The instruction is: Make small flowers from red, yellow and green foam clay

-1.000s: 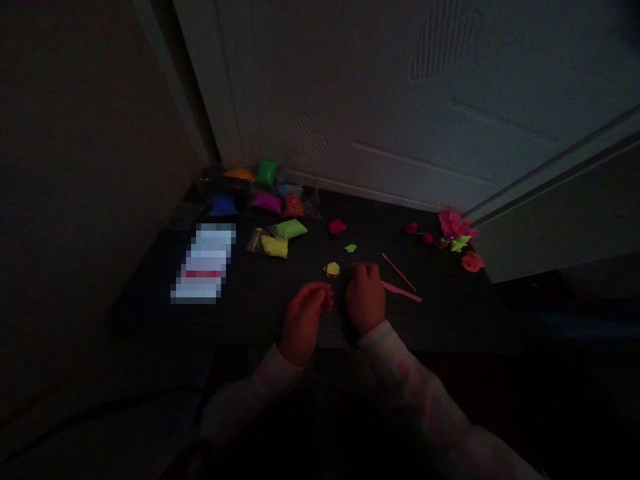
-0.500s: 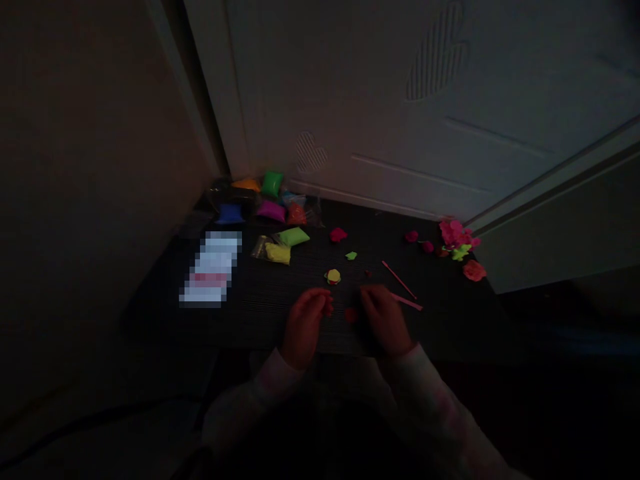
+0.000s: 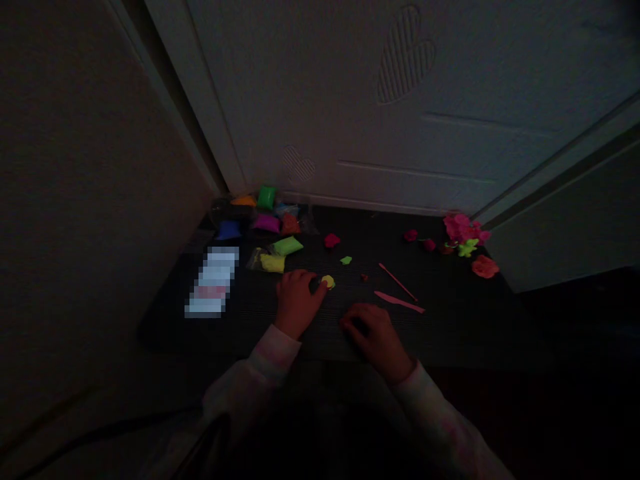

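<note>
The left hand (image 3: 297, 303), part-open, has its thumb at the yellow disc (image 3: 329, 281) mid-bench (image 3: 320, 333) — whether gripping, I cannot tell. The right hand (image 3: 377, 337) curls loosely, contents unclear — on the near side, left of the pink knife (image 3: 399, 303).

A dark, finely grained worktop (image 3: 460, 327) is standing before a pale panel (image 3: 280, 80), which is rising just behind its back edge. A small ribbed heart (image 3: 299, 165) is showing above the back edge's left half, and a larger ribbed heart (image 3: 404, 61) (tilted, like its partner) is sitting higher and rightward. A brownish wall (image 3: 75, 167) is running beside the left edge, a grey surface (image 3: 575, 220) is extending beyond the back right corner, and weak light is leaving everything dim.
</note>
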Motion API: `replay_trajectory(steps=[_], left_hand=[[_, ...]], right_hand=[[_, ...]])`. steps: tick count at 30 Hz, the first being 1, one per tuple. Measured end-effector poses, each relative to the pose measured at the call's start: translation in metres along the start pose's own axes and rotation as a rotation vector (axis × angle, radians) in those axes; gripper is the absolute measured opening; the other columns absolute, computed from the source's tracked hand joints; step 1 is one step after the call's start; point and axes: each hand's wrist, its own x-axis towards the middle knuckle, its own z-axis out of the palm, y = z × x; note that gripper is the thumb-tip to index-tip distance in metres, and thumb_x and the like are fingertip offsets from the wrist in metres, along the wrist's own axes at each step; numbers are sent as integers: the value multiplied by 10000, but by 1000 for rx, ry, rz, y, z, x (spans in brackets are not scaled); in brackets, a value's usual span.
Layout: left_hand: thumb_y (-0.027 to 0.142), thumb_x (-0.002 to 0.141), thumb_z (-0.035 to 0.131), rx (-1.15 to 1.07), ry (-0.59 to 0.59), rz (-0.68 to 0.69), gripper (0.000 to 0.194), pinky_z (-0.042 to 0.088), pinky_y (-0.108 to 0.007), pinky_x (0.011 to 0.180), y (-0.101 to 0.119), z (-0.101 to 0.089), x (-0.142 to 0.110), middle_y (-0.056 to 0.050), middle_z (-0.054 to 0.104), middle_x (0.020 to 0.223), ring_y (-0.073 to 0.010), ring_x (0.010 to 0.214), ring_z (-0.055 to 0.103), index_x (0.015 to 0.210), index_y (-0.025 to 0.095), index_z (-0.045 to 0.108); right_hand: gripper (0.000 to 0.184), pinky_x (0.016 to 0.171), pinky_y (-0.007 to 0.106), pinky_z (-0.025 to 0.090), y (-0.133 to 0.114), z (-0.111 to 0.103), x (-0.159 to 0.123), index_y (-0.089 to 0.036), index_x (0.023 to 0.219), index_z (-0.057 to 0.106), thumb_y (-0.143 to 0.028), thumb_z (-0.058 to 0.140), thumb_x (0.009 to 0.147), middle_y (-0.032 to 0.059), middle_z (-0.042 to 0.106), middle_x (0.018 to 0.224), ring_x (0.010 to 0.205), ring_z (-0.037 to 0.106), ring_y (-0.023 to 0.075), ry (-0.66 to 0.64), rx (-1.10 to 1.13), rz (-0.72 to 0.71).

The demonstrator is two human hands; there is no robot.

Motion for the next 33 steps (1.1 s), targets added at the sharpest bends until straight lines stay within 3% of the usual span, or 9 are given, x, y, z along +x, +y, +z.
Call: replay_trajectory(steps=[4,9,15,20,25,33], left_hand=[[334,606,639,131,-32,18,177,225,-472,879,3,7,2,-89,571,902,-308,964,426,727,206,649],[282,595,652,137,-97,24,130,287,-425,841,10,8,2,-43,594,811,-258,886,476,705,220,620],[294,640,630,-23,-187,20,180,400,-309,759,16,10,-11,-13,622,797,-178,790,568,798,215,593],[247,638,649,-270,-263,-61,213,427,-304,781,35,3,-33,-32,644,855,-175,829,588,843,205,604],[184,638,657,-416,-336,-98,212,456,-274,736,61,-7,-49,-30,657,855,-168,815,604,844,209,617],[153,622,661,-639,-381,-274,225,480,-264,698,74,-13,-55,-36,688,839,-174,784,627,843,200,653]], right_hand=[[54,765,335,378,1,-5,-1,-206,761,600,-225,551,748,-8,644,769,777,574,154,-13,104,27],[49,731,316,397,6,-9,-4,-203,744,602,-230,562,733,-3,631,733,746,564,153,28,232,76],[94,719,293,442,10,-12,-7,-185,768,590,-264,544,746,18,634,766,759,581,146,63,408,139],[144,703,286,462,-7,-31,-15,-180,797,562,-307,574,732,31,653,789,767,607,154,70,659,246],[71,701,266,457,-30,-50,-22,-205,763,582,-261,596,721,5,625,774,754,597,133,97,779,161],[104,645,241,489,-36,-52,-18,-203,721,571,-257,642,668,-9,632,720,698,611,127,183,937,279]])
